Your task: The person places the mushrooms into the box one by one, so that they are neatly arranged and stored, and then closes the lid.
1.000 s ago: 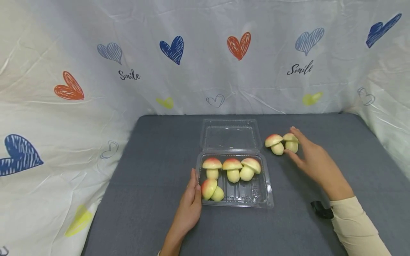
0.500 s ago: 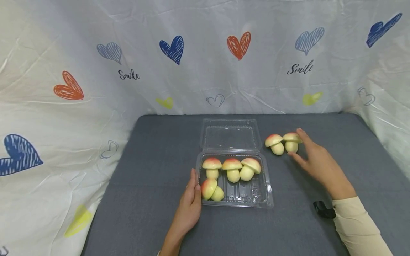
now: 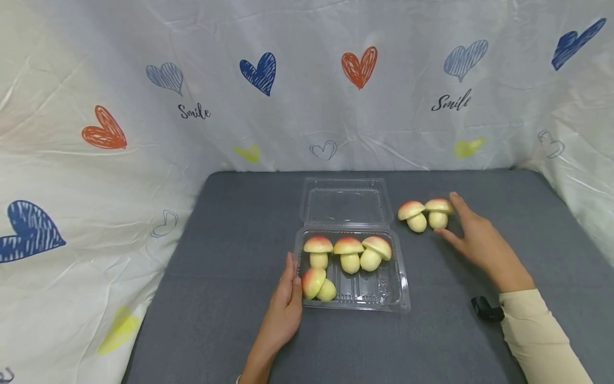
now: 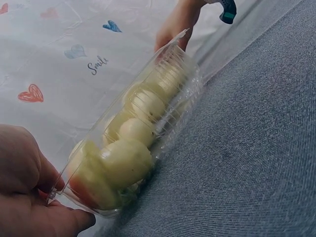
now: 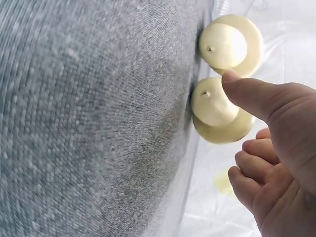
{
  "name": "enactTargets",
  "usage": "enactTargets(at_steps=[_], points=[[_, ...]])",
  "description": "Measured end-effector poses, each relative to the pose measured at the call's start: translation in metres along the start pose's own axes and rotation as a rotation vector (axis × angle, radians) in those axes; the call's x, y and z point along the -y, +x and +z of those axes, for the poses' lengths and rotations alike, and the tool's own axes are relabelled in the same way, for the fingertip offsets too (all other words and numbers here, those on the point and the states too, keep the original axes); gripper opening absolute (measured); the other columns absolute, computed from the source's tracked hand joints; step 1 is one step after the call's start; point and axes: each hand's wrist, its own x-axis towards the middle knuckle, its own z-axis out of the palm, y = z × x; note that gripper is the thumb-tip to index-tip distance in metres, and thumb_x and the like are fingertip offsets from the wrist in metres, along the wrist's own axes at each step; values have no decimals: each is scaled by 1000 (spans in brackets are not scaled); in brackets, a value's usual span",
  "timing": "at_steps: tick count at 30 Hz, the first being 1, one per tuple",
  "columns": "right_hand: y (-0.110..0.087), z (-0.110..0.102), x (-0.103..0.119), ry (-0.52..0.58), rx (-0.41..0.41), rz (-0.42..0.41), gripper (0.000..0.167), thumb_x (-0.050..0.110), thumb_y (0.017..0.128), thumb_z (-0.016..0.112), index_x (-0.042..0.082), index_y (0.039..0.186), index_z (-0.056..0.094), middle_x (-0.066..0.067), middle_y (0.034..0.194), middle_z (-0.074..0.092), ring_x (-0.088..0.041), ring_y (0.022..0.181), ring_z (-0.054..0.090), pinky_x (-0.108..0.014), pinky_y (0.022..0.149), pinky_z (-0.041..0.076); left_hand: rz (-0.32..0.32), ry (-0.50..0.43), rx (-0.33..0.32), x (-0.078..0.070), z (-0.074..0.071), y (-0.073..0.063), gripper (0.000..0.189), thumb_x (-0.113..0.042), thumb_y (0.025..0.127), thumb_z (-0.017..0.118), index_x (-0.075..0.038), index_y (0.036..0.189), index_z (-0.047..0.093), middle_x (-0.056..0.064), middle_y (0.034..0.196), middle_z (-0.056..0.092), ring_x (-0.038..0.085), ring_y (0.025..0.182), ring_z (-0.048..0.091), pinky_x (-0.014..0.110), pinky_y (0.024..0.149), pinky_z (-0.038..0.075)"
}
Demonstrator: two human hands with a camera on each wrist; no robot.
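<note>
A clear plastic clamshell box [image 3: 364, 298] lies with its lid folded back on the grey cloth. Several toy mushrooms [image 3: 318, 245] with red-yellow caps and pale stems sit in it, most in the upper row. My left hand [image 3: 280, 309] pinches the box's left rim between thumb and fingers, as the left wrist view also shows. Two more toy mushrooms stand side by side to the right of the lid. My right hand [image 3: 479, 240] is at the right-hand mushroom [image 3: 437, 213], index fingertip by its cap and thumb tip [image 5: 232, 81] by its stem. Neither finger is curled round it.
The open lid [image 3: 344, 200] lies flat behind the box. The left one of the loose mushrooms [image 3: 413, 216] is close to the lid's right side. A white curtain [image 3: 297, 80] with printed hearts hangs behind the cloth-covered table [image 3: 230, 224].
My right hand has drawn slightly to the right, uncovering more of the right-hand mushroom's cap. The left hand, the box and the mushrooms in it have stayed put.
</note>
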Motion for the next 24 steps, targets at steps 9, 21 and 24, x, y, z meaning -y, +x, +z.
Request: enactTargets(at_steps=[9, 21, 24], points=[[5, 3, -5, 22, 77, 20, 102, 30, 97, 81, -4, 167, 15, -42, 159, 33, -68, 131, 44, -77, 101, 39, -6, 5, 5, 0, -1, -1, 62, -10, 116, 36, -6, 170, 6, 12, 176, 13, 24, 162, 8, 52, 128, 10], [15, 6, -6, 26, 113, 2, 105, 26, 96, 82, -5, 167, 11, -42, 162, 27, -66, 134, 41, -76, 104, 38, -3, 0, 20, 0, -1, -1, 61, -12, 117, 35, -3, 169, 5, 11, 176, 11, 24, 162, 8, 51, 128, 10], [17, 6, -5, 23, 108, -5, 105, 24, 95, 83, -6, 167, 12, -42, 161, 28, -67, 133, 42, -76, 104, 38, 1, -1, 18, 0, -1, -1, 61, -12, 117, 35, -3, 169, 5, 11, 176, 11, 24, 162, 8, 50, 128, 10]])
